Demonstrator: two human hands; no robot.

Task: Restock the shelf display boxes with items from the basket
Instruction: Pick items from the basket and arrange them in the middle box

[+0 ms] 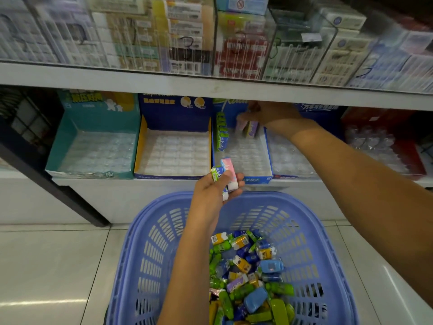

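At the lower shelf: restocking the blue display box (267, 158).
The right hand (269, 114) holds small packs (248, 126) inside the box; the left hand (216, 187) grips several packs (226, 168) above the purple basket (145, 254) of items (250, 277).

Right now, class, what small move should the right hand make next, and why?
Probably lower the right hand and set its purple pack into the blue display box, beside the green packs; that box is mostly unfilled, and the left hand holds more.
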